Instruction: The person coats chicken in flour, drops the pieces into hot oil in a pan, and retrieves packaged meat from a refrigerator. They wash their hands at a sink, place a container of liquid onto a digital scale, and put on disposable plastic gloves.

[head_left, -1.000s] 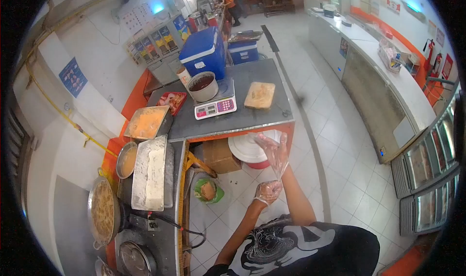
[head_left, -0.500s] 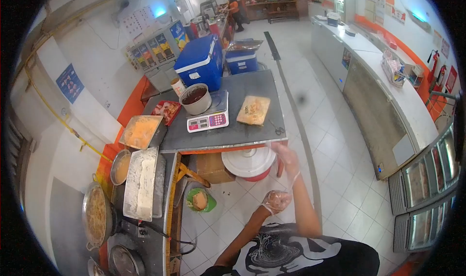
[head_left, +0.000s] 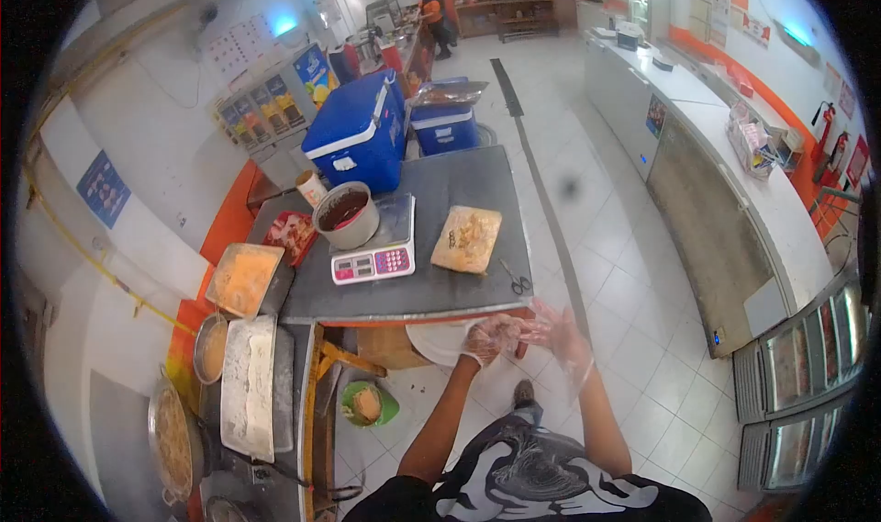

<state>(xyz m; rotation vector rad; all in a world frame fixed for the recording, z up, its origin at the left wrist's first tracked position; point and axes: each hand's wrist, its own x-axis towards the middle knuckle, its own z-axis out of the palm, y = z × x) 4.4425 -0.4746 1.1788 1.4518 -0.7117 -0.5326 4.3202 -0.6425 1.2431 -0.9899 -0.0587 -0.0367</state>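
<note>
My left hand, in a clear plastic glove, is curled in front of the dark table's near edge. Beside it is my right hand, gloved the same way, with its fingers spread. The left fingers come close to the right fingertips; whether they pinch the glove there I cannot make out. Past my hands, on the dark table, lie black-handled scissors and a plastic-wrapped yellowish slab. A pot with dark contents stands on a white digital scale.
On my left are a floury metal tray, a tray of orange powder and a wide pan. A red tray and a blue cooler stand farther back. A green bin is on the floor. Two people work far off.
My left hand has moved forward and up from the right wrist to near the right fingertips. My right hand has come lower, its fingers now spread. The view has shifted slightly.
</note>
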